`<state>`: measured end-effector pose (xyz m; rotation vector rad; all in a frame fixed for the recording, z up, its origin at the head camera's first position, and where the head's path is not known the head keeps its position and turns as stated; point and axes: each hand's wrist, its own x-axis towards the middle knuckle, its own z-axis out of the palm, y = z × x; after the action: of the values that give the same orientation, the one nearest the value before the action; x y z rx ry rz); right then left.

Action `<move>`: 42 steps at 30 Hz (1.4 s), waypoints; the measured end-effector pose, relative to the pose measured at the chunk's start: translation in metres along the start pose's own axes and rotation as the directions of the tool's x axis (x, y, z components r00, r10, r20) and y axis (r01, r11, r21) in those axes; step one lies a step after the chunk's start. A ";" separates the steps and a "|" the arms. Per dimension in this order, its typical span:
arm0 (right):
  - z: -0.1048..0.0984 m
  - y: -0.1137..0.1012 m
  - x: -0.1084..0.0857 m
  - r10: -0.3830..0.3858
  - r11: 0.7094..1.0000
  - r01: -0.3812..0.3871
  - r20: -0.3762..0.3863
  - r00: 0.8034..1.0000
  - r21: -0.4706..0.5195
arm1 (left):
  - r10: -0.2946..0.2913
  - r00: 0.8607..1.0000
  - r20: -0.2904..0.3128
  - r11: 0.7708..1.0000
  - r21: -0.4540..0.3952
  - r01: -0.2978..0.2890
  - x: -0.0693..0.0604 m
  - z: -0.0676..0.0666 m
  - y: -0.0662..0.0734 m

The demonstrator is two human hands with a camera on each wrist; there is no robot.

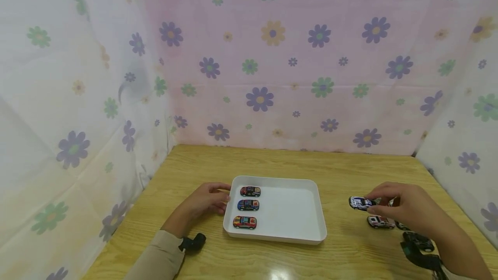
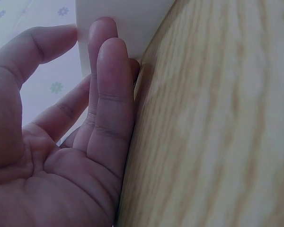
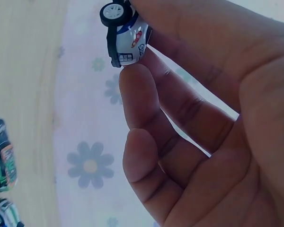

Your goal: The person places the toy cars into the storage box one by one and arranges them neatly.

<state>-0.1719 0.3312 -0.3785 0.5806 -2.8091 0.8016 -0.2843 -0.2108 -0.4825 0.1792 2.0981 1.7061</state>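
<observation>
My right hand point(image 1: 414, 211) pinches a white and blue toy car point(image 1: 361, 203) between thumb and fingers, above the table to the right of the tray. In the right wrist view the toy car's wheel and the printed end of its body point(image 3: 132, 43) show at the fingertips. My left hand point(image 1: 206, 200) touches the left wall of the white tray point(image 1: 289, 208), its fingers loosely extended. Inside the tray, along its left side, stand a red and black car point(image 1: 250, 191), a blue car point(image 1: 248, 205) and a red and yellow car point(image 1: 244, 222).
Below the right hand several more toy cars stand on the wooden table point(image 1: 342, 254), among them a white and red one point(image 1: 380, 222) and a dark one point(image 1: 419, 242), partly hidden by the hand. Flowered cloth point(image 1: 295, 111) hangs behind and at both sides.
</observation>
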 end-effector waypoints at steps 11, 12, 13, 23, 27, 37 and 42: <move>0.001 -0.022 0.017 -0.047 0.999 0.047 -0.038 0.998 0.001 | 0.002 1.000 -0.021 1.000 0.019 -0.002 -0.002 0.002 0.004; 0.001 -0.024 0.019 -0.052 0.999 0.052 -0.037 0.998 0.004 | 0.002 1.000 -0.019 1.000 0.020 -0.002 -0.002 0.002 0.003; 0.002 -0.026 0.020 -0.057 0.998 0.058 -0.038 0.998 0.007 | 0.001 1.000 -0.018 1.000 0.022 -0.001 -0.002 0.002 0.003; 0.015 -0.037 0.036 -0.129 0.991 0.130 -0.062 0.990 0.011 | 0.014 1.000 -0.005 1.000 -0.002 -0.014 -0.002 0.001 -0.003; 0.021 -0.040 0.042 -0.115 0.993 0.116 -0.048 0.992 0.027 | 0.018 1.000 -0.003 1.000 -0.012 -0.018 -0.001 0.001 -0.003; 0.037 -0.053 0.057 -0.144 0.987 0.146 -0.031 0.989 0.065 | 0.014 1.000 -0.004 1.000 -0.017 -0.014 0.001 0.001 -0.003; 0.045 -0.057 0.061 -0.109 0.992 0.109 0.001 0.994 0.063 | 0.006 1.000 -0.002 1.000 -0.027 -0.006 0.002 0.000 -0.003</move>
<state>-0.2069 0.2431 -0.3737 0.7393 -2.7370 0.8707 -0.2851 -0.2109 -0.4861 0.1758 2.0767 1.7379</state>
